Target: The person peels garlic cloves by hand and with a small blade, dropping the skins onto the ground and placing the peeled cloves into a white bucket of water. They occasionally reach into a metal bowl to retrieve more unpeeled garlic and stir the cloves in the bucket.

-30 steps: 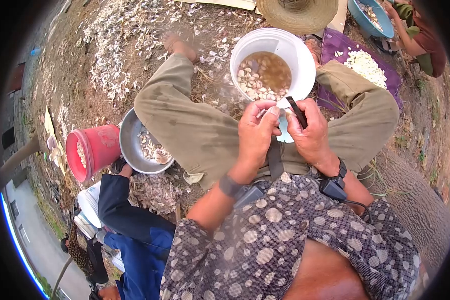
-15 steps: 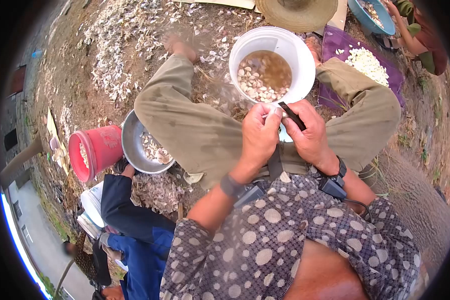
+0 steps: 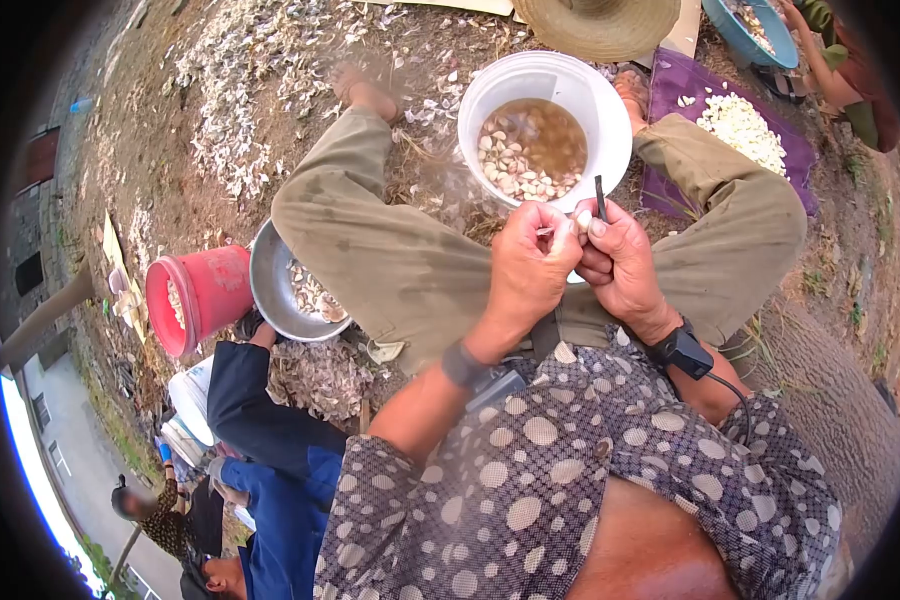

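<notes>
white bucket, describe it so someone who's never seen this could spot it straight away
Find the seated person's bent legs in khaki trousers. The white bucket stands between the knees, just beyond the left hand and right hand. Unlike the red bucket and blue basin, it holds brown water with pale cloves.

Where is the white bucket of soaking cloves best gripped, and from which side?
By the rim at its left and right sides, from above. The white bucket stands upright and open with brownish water and cloves inside and no handle showing, so a level two-sided lift seems safest. The left hand, pinching a garlic clove, and the right hand, holding a dark knife, cover its near rim.
</notes>
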`<state>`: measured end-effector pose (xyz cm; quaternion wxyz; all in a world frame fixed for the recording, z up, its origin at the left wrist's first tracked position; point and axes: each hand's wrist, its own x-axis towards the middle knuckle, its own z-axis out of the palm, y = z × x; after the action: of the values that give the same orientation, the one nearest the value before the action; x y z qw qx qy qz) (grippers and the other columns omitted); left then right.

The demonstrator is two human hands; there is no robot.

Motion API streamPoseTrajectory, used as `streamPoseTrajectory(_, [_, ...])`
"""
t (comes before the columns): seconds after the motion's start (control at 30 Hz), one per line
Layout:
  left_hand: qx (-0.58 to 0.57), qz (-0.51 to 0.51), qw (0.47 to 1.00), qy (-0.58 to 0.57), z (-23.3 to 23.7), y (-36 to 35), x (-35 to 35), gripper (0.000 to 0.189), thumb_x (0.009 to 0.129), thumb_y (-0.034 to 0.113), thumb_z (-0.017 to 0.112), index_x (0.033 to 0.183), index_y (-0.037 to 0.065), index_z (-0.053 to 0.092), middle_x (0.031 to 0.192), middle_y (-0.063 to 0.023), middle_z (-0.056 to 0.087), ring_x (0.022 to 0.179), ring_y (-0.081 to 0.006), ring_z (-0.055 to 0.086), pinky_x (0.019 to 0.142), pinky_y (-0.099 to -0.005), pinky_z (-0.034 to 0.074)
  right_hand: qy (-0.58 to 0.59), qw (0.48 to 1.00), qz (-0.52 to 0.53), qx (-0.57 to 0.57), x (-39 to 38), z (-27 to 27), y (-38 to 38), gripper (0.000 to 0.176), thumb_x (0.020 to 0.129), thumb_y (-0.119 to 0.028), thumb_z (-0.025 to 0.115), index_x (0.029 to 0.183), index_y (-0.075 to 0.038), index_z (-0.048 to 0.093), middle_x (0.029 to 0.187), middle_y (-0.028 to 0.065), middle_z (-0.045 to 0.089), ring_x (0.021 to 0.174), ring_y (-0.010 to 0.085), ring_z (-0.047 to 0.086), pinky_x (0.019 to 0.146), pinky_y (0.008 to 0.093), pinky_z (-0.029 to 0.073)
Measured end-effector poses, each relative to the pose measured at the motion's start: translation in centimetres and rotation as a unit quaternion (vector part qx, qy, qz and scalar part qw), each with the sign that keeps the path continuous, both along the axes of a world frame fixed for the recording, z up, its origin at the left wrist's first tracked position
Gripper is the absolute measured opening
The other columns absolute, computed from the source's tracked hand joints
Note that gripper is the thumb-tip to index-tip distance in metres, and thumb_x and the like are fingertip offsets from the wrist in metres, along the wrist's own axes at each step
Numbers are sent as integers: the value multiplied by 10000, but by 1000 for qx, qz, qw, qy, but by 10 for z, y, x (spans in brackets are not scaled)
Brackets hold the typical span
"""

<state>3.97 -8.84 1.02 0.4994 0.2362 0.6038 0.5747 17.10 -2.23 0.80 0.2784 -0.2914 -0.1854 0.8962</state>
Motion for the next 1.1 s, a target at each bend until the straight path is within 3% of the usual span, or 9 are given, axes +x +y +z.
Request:
streamPoseTrajectory(0.07, [10, -29, 996, 80, -7, -1, 1, 90, 968, 78, 640, 922, 37, 573, 732, 4, 616, 593, -30, 529, 504, -216, 436, 16, 999, -5, -33, 2, 0, 2, 174, 1007, -175, 624, 1131, -79, 549, 822, -50, 528, 518, -14, 327, 441, 159, 264])
streamPoseTrajectory(0.17, [-19, -90, 973, 212, 16, 4, -4, 105, 928, 76, 675, 912, 23, 587, 721, 4, 608, 647, -36, 531, 562, -236, 460, -52, 998, 36, 6, 6, 1, 5, 190, 1007, -215, 627, 1114, -75, 556, 819, -48, 531, 524, -16, 338, 445, 160, 259])
streamPoseTrajectory(0.27, [-9, -82, 972, 219, 21, 6, -5, 102, 893, 61, 687, 901, 13, 597, 709, 5, 604, 628, -44, 515, 557, -252, 457, -140, 978, 33, 154, -1, 14, 6, 204, 1002, -255, 635, 1080, -79, 571, 780, -63, 520, 528, -21, 354, 448, 157, 248])
streamPoseTrajectory(0.37, [-10, -138, 966, 217, 25, 6, -8, 83, 873, 37, 676, 883, 18, 595, 697, 10, 596, 624, -41, 510, 552, -251, 451, -80, 988, 104, 85, 17, 2, 19, 200, 994, -273, 643, 1040, -86, 589, 757, -72, 522, 532, -20, 374, 448, 160, 246])
streamPoseTrajectory(0.5, [8, -185, 954, 237, 30, 8, -8, 81, 845, 22, 680, 870, 24, 603, 705, 9, 593, 619, -39, 508, 547, -248, 445, -73, 994, 73, -28, 19, 14, 17, 170, 992, -265, 631, 1003, -100, 595, 752, -61, 555, 526, -16, 383, 446, 160, 256])
streamPoseTrajectory(0.7, [12, -205, 943, 261, 38, 15, -5, 88, 830, 12, 688, 872, 26, 612, 691, 9, 576, 604, -39, 504, 537, -239, 434, -161, 986, -22, 43, 17, 13, 13, 204, 1012, -293, 612, 996, -91, 587, 754, -42, 585, 513, -16, 387, 426, 166, 251])
streamPoseTrajectory(1.0, [10, -189, 956, 226, 37, 22, -4, 74, 848, -3, 674, 875, 32, 613, 715, 26, 583, 613, -17, 492, 544, -209, 422, -152, 986, -62, 14, 18, 9, 22, 174, 1022, -247, 622, 1023, -90, 547, 789, 30, 656, 454, -7, 333, 397, 168, 211])
streamPoseTrajectory(1.1, [7, -153, 969, 195, 36, 19, -5, 69, 864, -2, 673, 874, 33, 614, 724, 27, 583, 612, -20, 495, 548, -206, 420, -145, 984, -102, 5, 20, -8, 24, 184, 1043, -230, 586, 1096, -66, 520, 795, 47, 650, 461, -3, 338, 397, 176, 232])
